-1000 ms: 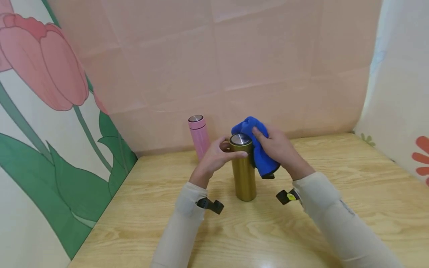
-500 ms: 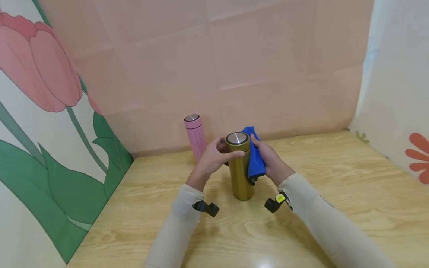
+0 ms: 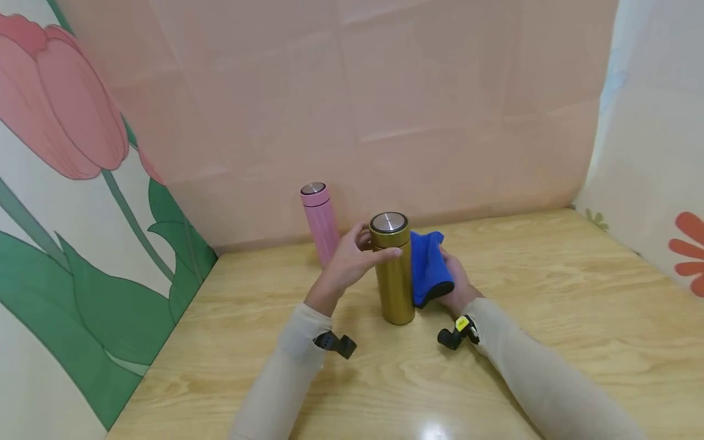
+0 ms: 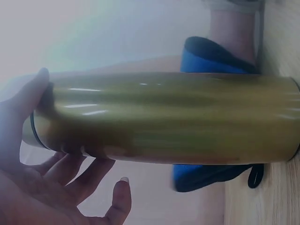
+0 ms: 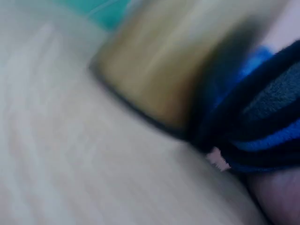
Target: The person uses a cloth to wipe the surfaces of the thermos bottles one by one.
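The right hand, gripping a blue fabric cloth with black edging, has shifted from lid level to lower down the right side of the gold metallic cylindrical flask. Its fingers are mostly hidden behind the fabric. The left hand maintains its grip near the flask's top, thumb across the front. The flask remains upright on the light wood-grain desk, in front of the pink cylindrical flask. Judged from this shift, wiping contact has passed from collar to lower wall.
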A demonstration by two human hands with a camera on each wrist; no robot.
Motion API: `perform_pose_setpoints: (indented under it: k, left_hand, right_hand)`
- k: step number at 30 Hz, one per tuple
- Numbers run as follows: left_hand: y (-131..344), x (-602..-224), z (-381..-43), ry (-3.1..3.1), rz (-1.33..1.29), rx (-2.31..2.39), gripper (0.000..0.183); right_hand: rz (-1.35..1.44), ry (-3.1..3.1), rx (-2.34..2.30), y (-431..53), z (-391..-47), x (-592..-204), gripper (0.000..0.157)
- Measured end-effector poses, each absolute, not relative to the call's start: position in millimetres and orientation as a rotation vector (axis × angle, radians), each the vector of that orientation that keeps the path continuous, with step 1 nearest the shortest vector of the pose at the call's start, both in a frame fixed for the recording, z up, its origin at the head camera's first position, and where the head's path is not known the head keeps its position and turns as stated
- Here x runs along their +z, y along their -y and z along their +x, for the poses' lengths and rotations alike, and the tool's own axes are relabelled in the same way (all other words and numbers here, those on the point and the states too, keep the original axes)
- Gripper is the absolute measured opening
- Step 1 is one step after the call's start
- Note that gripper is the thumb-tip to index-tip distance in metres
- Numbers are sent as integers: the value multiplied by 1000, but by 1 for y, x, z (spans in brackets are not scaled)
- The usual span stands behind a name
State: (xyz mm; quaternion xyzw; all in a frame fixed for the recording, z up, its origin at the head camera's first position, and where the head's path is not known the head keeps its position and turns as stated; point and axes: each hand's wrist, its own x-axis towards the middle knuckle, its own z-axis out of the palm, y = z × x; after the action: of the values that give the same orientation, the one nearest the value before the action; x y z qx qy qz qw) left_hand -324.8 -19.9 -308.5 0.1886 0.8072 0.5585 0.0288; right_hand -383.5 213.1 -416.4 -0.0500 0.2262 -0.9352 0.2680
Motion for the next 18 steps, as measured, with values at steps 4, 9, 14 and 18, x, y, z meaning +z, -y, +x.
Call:
perform_pose_setpoints:
  k: [4,9,14,18]
  left_hand:
    - [20,-308,-324,-2478,580,1709,79]
    - [19,-316,-326,-2503,619,1625,88]
    - [14,-336,-332,-2442,683,1456,79]
    - [15,-340,-335,-2460,660,1446,78]
  right_hand:
    - [-194,-446,-2587,-219,-385,-428,52]
    - [-206,-342,-2575,-219,-385,-431,51]
    - [-233,-281,-2565,-219,-381,-432,55]
    - [-210,-276,-2583,-217,-379,-430,51]
